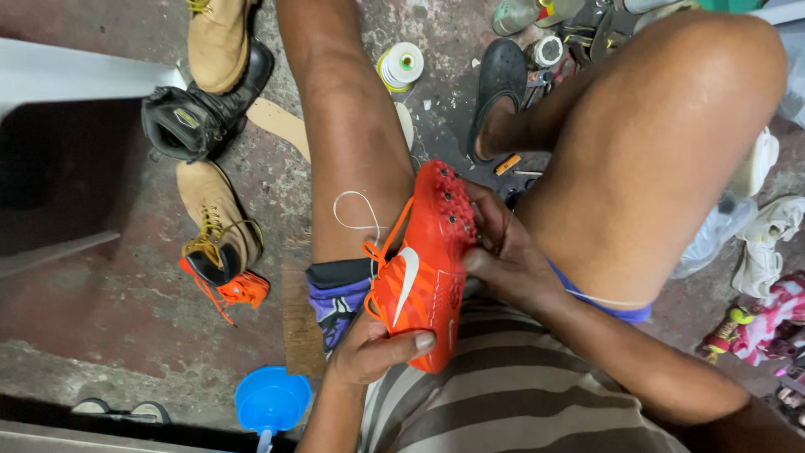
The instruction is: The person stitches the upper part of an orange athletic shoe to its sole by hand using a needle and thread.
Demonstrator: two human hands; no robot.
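Orange shoe (423, 260) in my lap, between my knees. My left hand (369, 351) clamps the heel, fingers wrapped round. My right hand (503, 256) pinches the spiked sole. Probably light, soft upper, stiff plate; mind the spikes.

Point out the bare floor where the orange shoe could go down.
Bare floor lies left of the knees, between the tan boot and the blue funnel. A smaller patch sits by the thread spool. The right side is crowded with white shoes; tools clutter the top.
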